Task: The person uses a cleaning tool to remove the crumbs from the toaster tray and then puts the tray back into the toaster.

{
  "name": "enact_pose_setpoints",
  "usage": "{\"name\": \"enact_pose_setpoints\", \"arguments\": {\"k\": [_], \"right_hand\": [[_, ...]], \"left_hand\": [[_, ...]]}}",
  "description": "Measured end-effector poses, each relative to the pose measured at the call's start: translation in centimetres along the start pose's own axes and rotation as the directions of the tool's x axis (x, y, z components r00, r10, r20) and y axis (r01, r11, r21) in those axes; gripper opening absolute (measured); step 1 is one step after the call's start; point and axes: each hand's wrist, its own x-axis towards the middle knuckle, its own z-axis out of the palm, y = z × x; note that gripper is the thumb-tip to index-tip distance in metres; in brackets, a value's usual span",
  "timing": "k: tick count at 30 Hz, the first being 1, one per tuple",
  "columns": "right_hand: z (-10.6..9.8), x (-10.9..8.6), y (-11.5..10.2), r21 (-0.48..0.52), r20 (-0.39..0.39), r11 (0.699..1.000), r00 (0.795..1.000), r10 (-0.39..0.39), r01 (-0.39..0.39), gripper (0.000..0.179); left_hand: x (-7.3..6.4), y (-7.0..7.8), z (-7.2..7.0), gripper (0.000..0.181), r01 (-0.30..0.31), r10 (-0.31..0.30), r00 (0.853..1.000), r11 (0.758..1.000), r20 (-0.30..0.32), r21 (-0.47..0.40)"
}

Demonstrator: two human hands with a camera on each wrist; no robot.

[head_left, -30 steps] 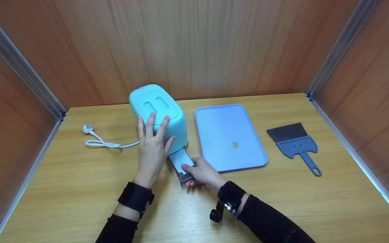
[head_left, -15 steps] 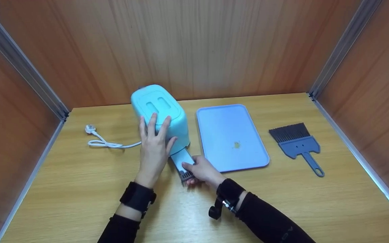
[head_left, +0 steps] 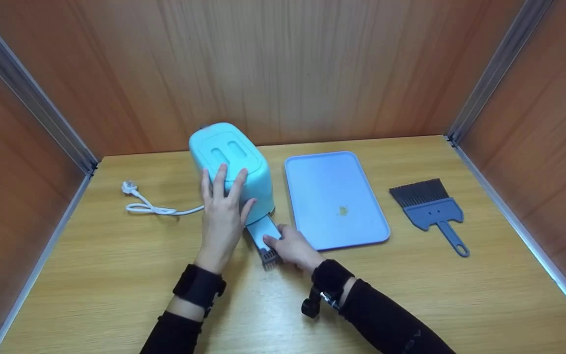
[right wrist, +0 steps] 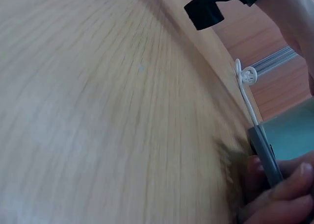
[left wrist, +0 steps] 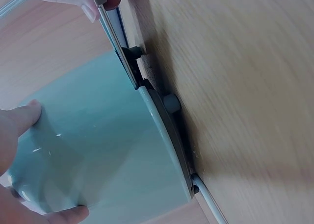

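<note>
A turquoise toaster (head_left: 256, 184) with a lid over its top stands left of centre. My left hand (head_left: 220, 221) rests on its near end, fingers spread fairly straight over the top edge. From the toaster's lower near end a crumb tray (head_left: 262, 235) with a dark slotted end sticks partly out. My right hand (head_left: 295, 247) pinches this tray by its right side, thumb on top and fingers beneath. The right wrist view shows the fingers (right wrist: 287, 199) curled under the tray's dark edge. In the left wrist view the tray slopes out of the toaster's base (left wrist: 169, 136).
A blue-purple flat tray (head_left: 327, 182) with a small heap of crumbs (head_left: 343, 210) lies right of the toaster. Farther right is a blue brush (head_left: 433, 211) with dark bristles. The toaster's white cord and plug (head_left: 150, 209) lie at the left. Wooden walls (head_left: 283, 73) enclose the table.
My right hand's fingers have shifted up along the crumb tray's side, so its slotted end shows more. The left hand and toaster stay in place; the tray stays about equally far out.
</note>
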Motion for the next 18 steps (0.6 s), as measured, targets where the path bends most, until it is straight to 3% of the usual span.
{"name": "enact_pose_setpoints", "arguments": {"k": [7,15,18], "right_hand": [[0.7,0.0,-0.3,-0.235,-0.097,0.971,0.993,-0.061,0.037,0.048],[1.5,-0.3,0.1,-0.293,-0.159,0.952,0.976,-0.146,0.094,0.044],[1.5,-0.3,0.4,-0.372,-0.185,0.921,0.963,-0.197,0.117,0.042]], "left_hand": [[0.0,-0.1,-0.2,0.065,0.004,-0.004,1.0,1.0,0.002,-0.013],[0.1,0.0,-0.3,0.065,0.0,0.0,1.0,1.0,0.001,-0.011],[0.0,0.1,-0.3,0.066,0.008,-0.008,1.0,1.0,0.014,-0.011]]}}
